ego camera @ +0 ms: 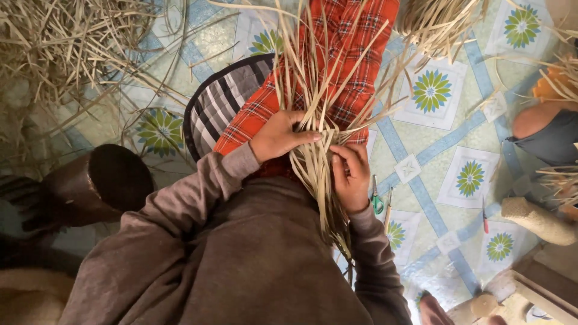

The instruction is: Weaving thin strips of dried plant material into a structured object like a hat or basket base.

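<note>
A bundle of pale dried palm strips [313,162] lies across my lap over red plaid trousers [349,54]. The strips fan out upward and hang down past my waist. My left hand [278,135] presses flat on the bundle where the strips cross, fingers pointing right. Just below it, my right hand [351,174] pinches several strips between thumb and fingers. Both arms wear grey-brown sleeves.
Green-handled scissors [376,201] and a thin tool [388,210] lie on the patterned floor mat [433,144] right of my hand. A heap of loose strips [66,48] fills the upper left. A dark round drum-like object [102,180] stands at left. Another person's knee [542,120] is at right.
</note>
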